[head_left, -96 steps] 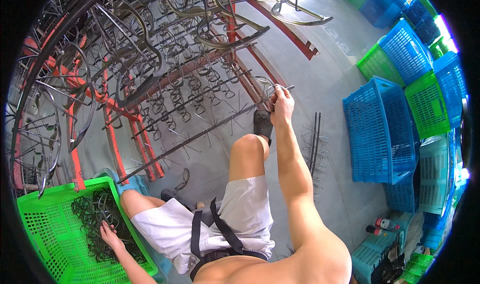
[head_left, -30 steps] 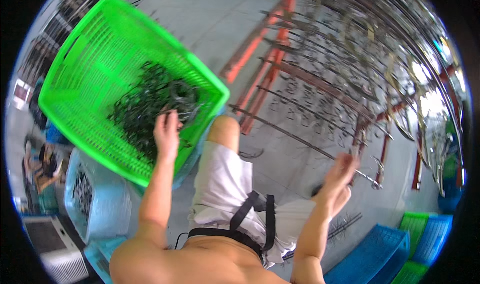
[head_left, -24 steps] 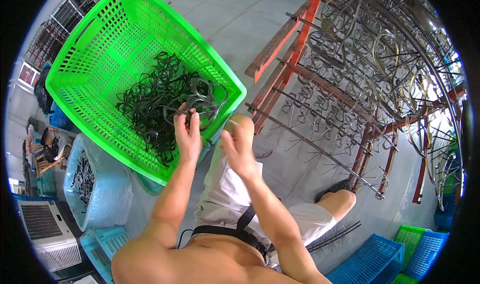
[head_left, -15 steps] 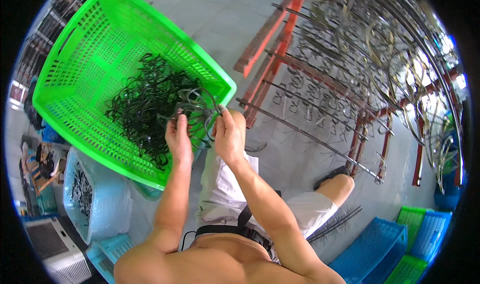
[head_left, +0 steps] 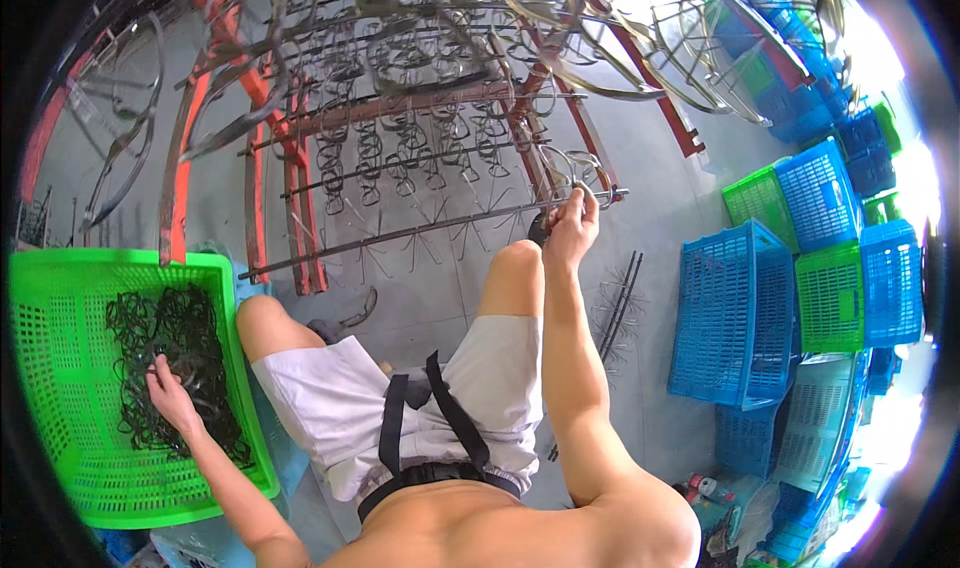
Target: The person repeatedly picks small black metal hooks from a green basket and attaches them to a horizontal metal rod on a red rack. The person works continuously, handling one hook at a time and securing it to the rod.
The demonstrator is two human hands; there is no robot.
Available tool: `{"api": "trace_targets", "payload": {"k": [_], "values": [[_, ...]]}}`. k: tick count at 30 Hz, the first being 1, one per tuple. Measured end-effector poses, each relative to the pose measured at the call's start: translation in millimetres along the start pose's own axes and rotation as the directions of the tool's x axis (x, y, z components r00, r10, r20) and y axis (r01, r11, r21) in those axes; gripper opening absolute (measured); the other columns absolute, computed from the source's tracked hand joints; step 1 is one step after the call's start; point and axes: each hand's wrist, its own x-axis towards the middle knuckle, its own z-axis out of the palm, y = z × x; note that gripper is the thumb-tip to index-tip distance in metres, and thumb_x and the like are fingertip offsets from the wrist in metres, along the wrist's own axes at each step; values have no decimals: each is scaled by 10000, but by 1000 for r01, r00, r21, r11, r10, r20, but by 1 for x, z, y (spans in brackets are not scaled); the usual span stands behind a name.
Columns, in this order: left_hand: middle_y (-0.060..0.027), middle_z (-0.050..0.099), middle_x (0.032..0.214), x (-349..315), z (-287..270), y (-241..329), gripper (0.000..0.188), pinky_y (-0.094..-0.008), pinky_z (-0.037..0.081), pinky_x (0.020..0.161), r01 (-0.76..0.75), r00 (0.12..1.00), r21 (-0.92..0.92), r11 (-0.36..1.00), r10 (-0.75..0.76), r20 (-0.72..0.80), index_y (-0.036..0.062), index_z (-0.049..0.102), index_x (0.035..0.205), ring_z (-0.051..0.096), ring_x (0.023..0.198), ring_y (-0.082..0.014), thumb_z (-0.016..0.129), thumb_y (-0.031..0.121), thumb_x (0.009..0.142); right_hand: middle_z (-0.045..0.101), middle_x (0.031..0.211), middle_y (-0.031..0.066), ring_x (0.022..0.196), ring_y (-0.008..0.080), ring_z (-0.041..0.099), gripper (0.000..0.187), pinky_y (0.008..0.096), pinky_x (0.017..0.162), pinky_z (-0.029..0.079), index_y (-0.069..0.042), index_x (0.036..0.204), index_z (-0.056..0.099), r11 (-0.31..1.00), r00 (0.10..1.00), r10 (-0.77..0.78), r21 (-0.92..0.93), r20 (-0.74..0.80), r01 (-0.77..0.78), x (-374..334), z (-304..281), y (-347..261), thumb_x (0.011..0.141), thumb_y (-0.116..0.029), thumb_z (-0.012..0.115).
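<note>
My left hand [head_left: 172, 393] is over the green basket [head_left: 130, 513], its thumb and fingers closed on some dark curved strips. Those strips blend into the heap of black looped strips [head_left: 190, 428], so how many it holds is hidden. My right hand [head_left: 573, 226] reaches far forward with the fingers pinched around a thin, shiny looped strip [head_left: 565, 168]. That strip is at the right end of the lowest rack rod [head_left: 430, 230]; whether it touches the rod I cannot tell. Thin prongs stick out along this rod.
A red metal rack [head_left: 182, 183] stands ahead, with rows of looped strips [head_left: 405, 163] hanging from its rods. Blue crates [head_left: 735, 318] and green crates [head_left: 832, 298] are stacked at right. A pronged rod [head_left: 622, 303] lies on the floor beside my right arm.
My view has turned right toward the rack. My hands, together over the basket before, are now apart: the right has carried a looped strip to the rod's end; the left stays at the basket.
</note>
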Motion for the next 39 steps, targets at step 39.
{"api": "trace_targets", "payload": {"k": [39], "values": [[-92, 631, 1009, -24, 3, 53, 314, -272, 412, 779, -28, 993, -419, 908, -22, -114, 5, 532, 1172, 549, 872, -132, 475, 174, 913, 430, 528, -25, 454, 58, 374, 225, 255, 430, 334, -52, 1006, 643, 787, 978, 29, -608, 205, 104, 17, 10, 7, 897, -225, 548]]}}
